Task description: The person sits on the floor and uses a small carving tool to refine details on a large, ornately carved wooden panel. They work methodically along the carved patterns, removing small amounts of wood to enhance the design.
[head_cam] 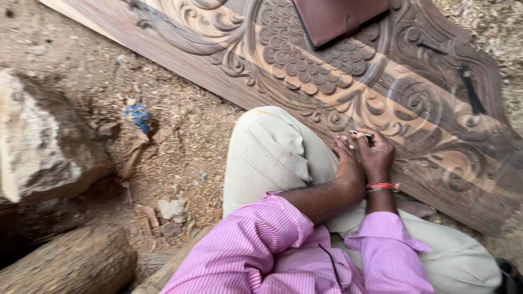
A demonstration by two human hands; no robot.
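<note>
Carved brown wooden panel [348,81] cut off at top edge; small thin tool [360,134] mostly hidden inside right hand [375,155], kind unclear; whole frame motion-blurred.

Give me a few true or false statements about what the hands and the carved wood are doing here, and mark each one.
1. Both hands rest together on the carved wooden panel. True.
2. The right hand has a thin tool in its grip. True.
3. The left hand holds a hammer. False: it lies beside the right hand, with no hammer seen.
4. The right wrist bears a red band. True.
5. The panel is plain and smooth. False: it is covered in carved scrolls and scales.
</note>
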